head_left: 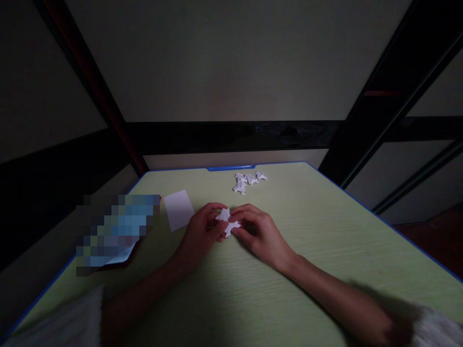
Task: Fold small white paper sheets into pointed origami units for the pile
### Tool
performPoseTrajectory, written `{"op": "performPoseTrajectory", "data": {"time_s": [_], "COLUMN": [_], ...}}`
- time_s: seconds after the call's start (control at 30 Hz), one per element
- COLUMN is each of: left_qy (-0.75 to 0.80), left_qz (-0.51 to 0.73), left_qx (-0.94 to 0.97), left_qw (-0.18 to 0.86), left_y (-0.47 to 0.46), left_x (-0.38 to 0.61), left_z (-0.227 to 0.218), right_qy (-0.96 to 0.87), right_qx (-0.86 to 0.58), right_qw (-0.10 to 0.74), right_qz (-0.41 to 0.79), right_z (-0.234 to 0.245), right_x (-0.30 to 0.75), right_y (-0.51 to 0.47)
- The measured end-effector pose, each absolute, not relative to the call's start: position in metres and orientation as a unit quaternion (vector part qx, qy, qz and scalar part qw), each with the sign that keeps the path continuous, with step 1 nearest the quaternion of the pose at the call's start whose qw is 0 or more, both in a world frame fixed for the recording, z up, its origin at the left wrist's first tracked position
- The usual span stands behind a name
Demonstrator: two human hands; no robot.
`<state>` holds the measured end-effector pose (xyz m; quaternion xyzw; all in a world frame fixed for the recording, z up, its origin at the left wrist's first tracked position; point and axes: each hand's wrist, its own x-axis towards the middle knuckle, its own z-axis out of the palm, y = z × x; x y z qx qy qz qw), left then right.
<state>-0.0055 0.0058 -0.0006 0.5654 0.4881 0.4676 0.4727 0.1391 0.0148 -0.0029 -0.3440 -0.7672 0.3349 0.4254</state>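
Note:
Between my two hands, just above the middle of the table, is a small folded white paper figure [224,215] with pointed limbs, shaped like an origami frog. My left hand [203,225] pinches it from the left, thumb on its near side. From the right, the fingers and thumb of my right hand [257,228] close on its edge. Parts of the figure are hidden behind the fingertips. Farther back on the table lie several similar folded paper figures [250,179] in a loose cluster. A flat white sheet of paper [178,210] rests beside my left hand.
The pale green table [325,241] has a blue edge. At its left side lies a blurred, bluish flat object [123,231] with a dark red border. A wall with dark trim [231,137] stands behind the far edge.

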Motion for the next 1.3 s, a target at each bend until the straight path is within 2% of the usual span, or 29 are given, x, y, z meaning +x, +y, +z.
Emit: {"op": "performPoseTrajectory", "data": {"time_s": [0.57, 0.67, 0.87, 1.3], "left_qy": [0.498, 0.508, 0.507, 0.495], "left_qz": [0.463, 0.472, 0.463, 0.452], "left_qx": [0.570, 0.562, 0.576, 0.580], "left_qw": [0.461, 0.451, 0.445, 0.463], "left_y": [0.0043, 0.0053, 0.0047, -0.0003], "left_x": [-0.0052, -0.0062, -0.0060, -0.0044], "left_z": [-0.0003, -0.0013, -0.0029, 0.0030], "right_qy": [-0.765, -0.745, -0.627, -0.547], "right_qx": [-0.345, -0.338, -0.371, -0.377], "right_qw": [0.408, 0.422, 0.435, 0.468], "right_qz": [0.359, 0.390, 0.529, 0.582], "right_z": [-0.0069, -0.0070, -0.0056, -0.0035], "right_x": [0.1386, 0.1375, 0.1358, 0.1361], "right_y": [0.0168, 0.0172, 0.0190, 0.0232]}}
